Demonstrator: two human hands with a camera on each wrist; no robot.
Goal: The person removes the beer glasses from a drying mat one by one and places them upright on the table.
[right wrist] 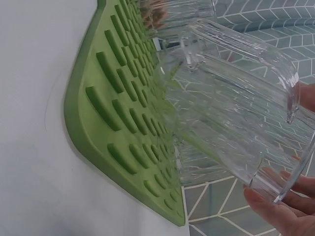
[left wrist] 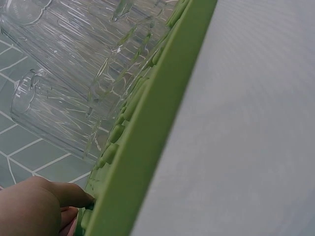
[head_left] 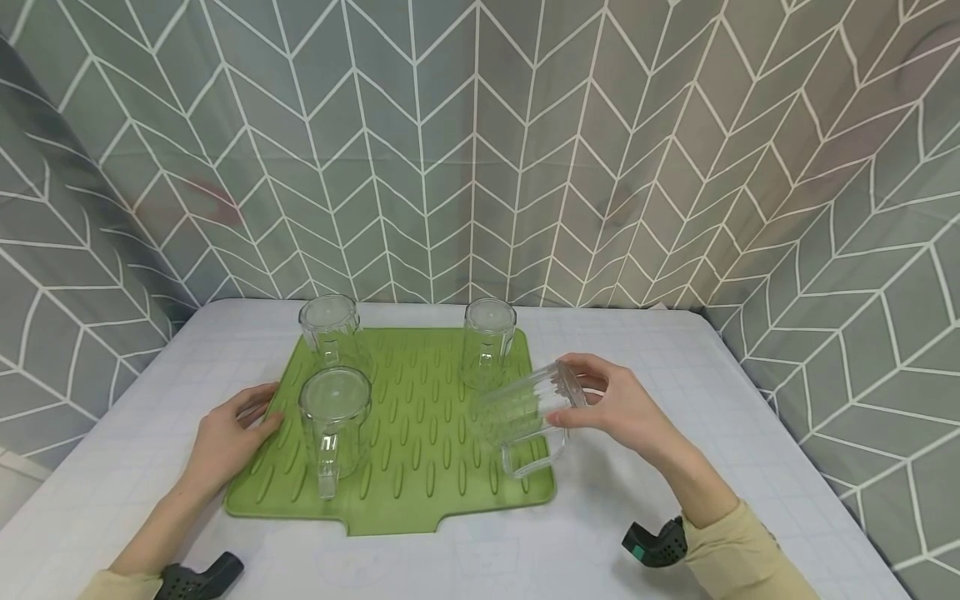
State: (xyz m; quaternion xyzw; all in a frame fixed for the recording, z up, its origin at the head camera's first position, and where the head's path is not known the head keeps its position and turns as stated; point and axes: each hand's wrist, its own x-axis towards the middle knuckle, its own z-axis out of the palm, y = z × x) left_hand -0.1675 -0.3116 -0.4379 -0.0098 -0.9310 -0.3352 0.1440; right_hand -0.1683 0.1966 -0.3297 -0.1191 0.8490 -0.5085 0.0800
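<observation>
My right hand [head_left: 611,400] grips a clear glass mug [head_left: 525,408] round its base end, thumb on the near side and fingers behind. The mug tilts, its mouth end low and leftward over the right part of a green ribbed drying mat [head_left: 405,508]; its handle [right wrist: 246,44] faces my side. At the mat's left edge, my left hand [head_left: 228,442] pinches the rim, with the thumb [left wrist: 74,194] on top. Beside it a glass mug [head_left: 335,417] stands upside down on the mat, handle toward me.
Two more upturned glass mugs stand toward the back of the mat, one far-left mug [head_left: 332,329] and one far-right mug [head_left: 489,342]. The mat lies on a white-covered table [head_left: 637,333]. A patterned grey curtain [head_left: 480,167] hangs behind and at both sides.
</observation>
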